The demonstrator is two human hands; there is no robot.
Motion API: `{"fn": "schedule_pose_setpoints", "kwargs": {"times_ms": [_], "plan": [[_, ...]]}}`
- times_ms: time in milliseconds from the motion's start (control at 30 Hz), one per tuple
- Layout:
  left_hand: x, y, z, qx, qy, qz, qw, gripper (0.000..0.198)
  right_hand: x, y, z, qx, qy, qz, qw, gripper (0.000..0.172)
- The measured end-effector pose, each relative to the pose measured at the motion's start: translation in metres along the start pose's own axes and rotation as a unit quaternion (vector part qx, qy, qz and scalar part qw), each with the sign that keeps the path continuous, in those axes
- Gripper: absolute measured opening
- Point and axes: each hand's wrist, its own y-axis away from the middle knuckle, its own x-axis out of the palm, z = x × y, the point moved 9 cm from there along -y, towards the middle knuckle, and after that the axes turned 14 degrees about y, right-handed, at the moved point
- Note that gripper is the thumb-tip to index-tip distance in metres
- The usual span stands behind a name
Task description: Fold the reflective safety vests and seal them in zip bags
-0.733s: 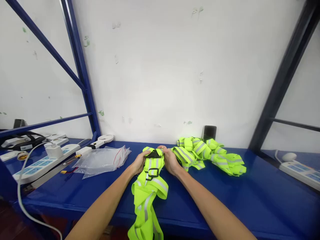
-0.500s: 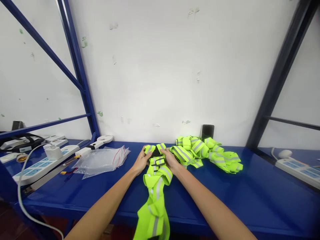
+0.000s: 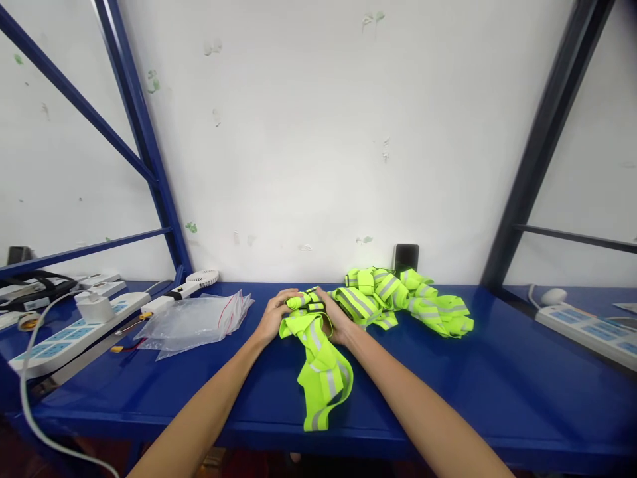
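Observation:
A neon yellow-green reflective strap [image 3: 326, 372] with grey stripes lies bunched at the middle of the blue table, its loose end trailing toward the front edge. My left hand [image 3: 275, 315] grips its gathered upper end from the left, fingers curled over it. From the right, my right hand [image 3: 337, 320] closes on the same bundle, thumb on top. Dark buckle-like pieces show between the hands, partly covered by fingers. Right of my right hand, touching or nearly so, sits a pile of similar reflective straps [image 3: 388, 292].
Clear plastic bags [image 3: 199, 322] lie to the left, near a small white fan [image 3: 202, 279] and a power strip [image 3: 74, 335] with a charger. A black phone-like object [image 3: 407, 257] leans on the wall behind the pile. Another power strip [image 3: 587, 332] stands at right.
Both hands have drawn closer around the bundle, folding its upper part together. The trailing end has been pulled up from over the table edge and swung right. The view shifted slightly.

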Motion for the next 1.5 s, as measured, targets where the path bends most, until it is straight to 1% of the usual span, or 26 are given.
{"fn": "schedule_pose_setpoints", "kwargs": {"times_ms": [67, 100, 133, 167, 233, 267, 300, 367, 500, 600, 667, 733, 767, 867, 933, 1000, 1067, 1100, 1167, 1233, 1267, 1300, 1367, 1400, 1433, 1500], "plan": [[0.005, 0.002, 0.009, -0.042, 0.066, 0.013, 0.997, 0.030, 0.000, 0.000, -0.007, 0.048, -0.033, 0.002, 0.998, 0.024], [0.007, 0.003, 0.013, -0.060, 0.101, 0.011, 0.993, 0.036, 0.000, 0.001, -0.008, 0.059, -0.052, -0.004, 0.997, 0.021], [0.009, 0.005, 0.017, -0.078, 0.130, 0.004, 0.988, 0.043, -0.002, 0.001, -0.006, 0.048, -0.067, -0.016, 0.996, 0.020], [0.010, 0.007, 0.022, -0.097, 0.149, -0.005, 0.984, 0.052, -0.005, 0.001, -0.001, 0.024, -0.079, -0.027, 0.996, 0.023], [0.010, 0.010, 0.028, -0.128, 0.170, -0.027, 0.977, 0.069, -0.007, 0.002, 0.009, -0.032, -0.097, -0.035, 0.994, 0.035], [0.011, 0.011, 0.030, -0.142, 0.174, -0.033, 0.974, 0.073, -0.006, 0.002, 0.013, -0.056, -0.103, -0.031, 0.993, 0.040], [0.013, 0.012, 0.032, -0.158, 0.176, -0.034, 0.971, 0.072, -0.006, 0.002, 0.016, -0.076, -0.106, -0.027, 0.991, 0.044], [0.016, 0.014, 0.034, -0.184, 0.180, -0.026, 0.966, 0.063, -0.007, 0.001, 0.019, -0.104, -0.106, -0.026, 0.989, 0.049], [0.024, 0.017, 0.036, -0.223, 0.223, 0.008, 0.949, 0.047, -0.010, 0.001, 0.019, -0.123, -0.092, -0.038, 0.987, 0.052], [0.029, 0.018, 0.038, -0.243, 0.250, 0.038, 0.936, 0.048, -0.011, 0.002, 0.020, -0.130, -0.048, -0.046, 0.989, 0.049], [0.028, 0.019, 0.040, -0.258, 0.242, 0.045, 0.934, 0.051, -0.010, 0.004, 0.024, -0.152, 0.006, -0.051, 0.987, 0.045], [0.026, 0.020, 0.045, -0.284, 0.227, 0.045, 0.931, 0.053, -0.012, 0.006, 0.032, -0.194, 0.085, -0.071, 0.975, 0.043], [0.025, 0.021, 0.047, -0.298, 0.221, 0.044, 0.928, 0.055, -0.013, 0.008, 0.037, -0.222, 0.130, -0.088, 0.962, 0.042], [0.026, 0.024, 0.045, -0.317, 0.226, 0.046, 0.920, 0.062, -0.011, 0.019, 0.052, -0.309, 0.252, -0.128, 0.908, 0.035], [0.029, 0.025, 0.040, -0.313, 0.239, 0.056, 0.917, 0.066, -0.007, 0.025, 0.056, -0.344, 0.302, -0.122, 0.881, 0.031], [0.031, 0.026, 0.037, -0.310, 0.245, 0.068, 0.916, 0.066, -0.005, 0.028, 0.055, -0.353, 0.318, -0.115, 0.873, 0.030], [0.030, 0.025, 0.039, -0.309, 0.239, 0.068, 0.918, 0.060, -0.006, 0.027, 0.050, -0.339, 0.312, -0.116, 0.880, 0.031], [0.029, 0.025, 0.041, -0.304, 0.234, 0.062, 0.922, 0.055, -0.006, 0.026, 0.047, -0.322, 0.304, -0.114, 0.889, 0.031], [0.023, 0.021, 0.045, -0.286, 0.227, 0.039, 0.930, 0.047, -0.005, 0.019, 0.036, -0.270, 0.265, -0.098, 0.920, 0.035], [0.019, 0.018, 0.046, -0.265, 0.229, 0.015, 0.937, 0.043, -0.006, 0.012, 0.023, -0.198, 0.170, -0.084, 0.962, 0.049], [0.017, 0.017, 0.045, -0.253, 0.234, 0.003, 0.939, 0.042, -0.007, 0.010, 0.017, -0.158, 0.103, -0.083, 0.979, 0.055], [0.016, 0.016, 0.043, -0.240, 0.239, -0.008, 0.941, 0.041, -0.008, 0.008, 0.011, -0.118, 0.035, -0.083, 0.989, 0.057], [0.014, 0.013, 0.036, -0.205, 0.248, -0.028, 0.946, 0.040, -0.007, 0.006, 0.001, -0.050, -0.069, -0.076, 0.994, 0.051], [0.013, 0.013, 0.032, -0.189, 0.249, -0.034, 0.949, 0.042, -0.005, 0.006, -0.002, -0.026, -0.096, -0.062, 0.993, 0.046], [0.013, 0.013, 0.028, -0.177, 0.247, -0.035, 0.952, 0.045, -0.002, 0.007, -0.004, -0.010, -0.109, -0.043, 0.993, 0.043], [0.017, 0.015, 0.023, -0.171, 0.243, -0.015, 0.955, 0.057, 0.005, 0.008, -0.004, 0.005, -0.106, -0.003, 0.994, 0.042]]}}
